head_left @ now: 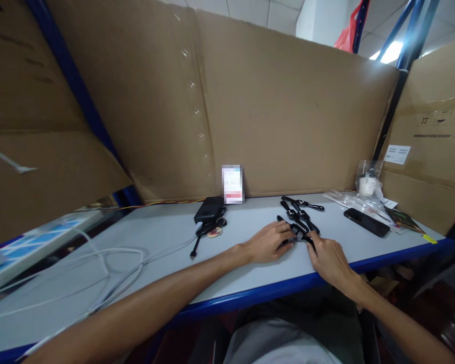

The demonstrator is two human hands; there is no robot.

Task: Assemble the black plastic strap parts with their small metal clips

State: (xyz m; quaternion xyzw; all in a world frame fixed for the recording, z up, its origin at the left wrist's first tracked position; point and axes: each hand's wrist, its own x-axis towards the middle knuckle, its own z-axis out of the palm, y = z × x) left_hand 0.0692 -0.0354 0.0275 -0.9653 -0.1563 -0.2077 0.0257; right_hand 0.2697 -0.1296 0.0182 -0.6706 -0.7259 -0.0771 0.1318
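A black spokeshave [299, 234] with a silvery middle lies low over the table near its front edge, between my two hands. My left hand [270, 240] is closed around its left end, thumb below and fingers over the top. At the other end, the fingers of my right hand [329, 259] grip the right handle. Parts of both handles are hidden under my fingers. Just beyond it, several similar black spokeshaves lie close together; the farthest spokeshave [303, 203] is nearly crosswise, and another spokeshave [290, 213] slants toward me.
To the right lie a dark phone [366, 222], clear plastic bags [358, 203] and a wrapped white cup [367, 185]. A black box [209, 209], keys and a short cable sit left of my hands. White cables [140, 258] and a power strip [41, 247] occupy the left side. Cardboard [288, 121] walls the back.
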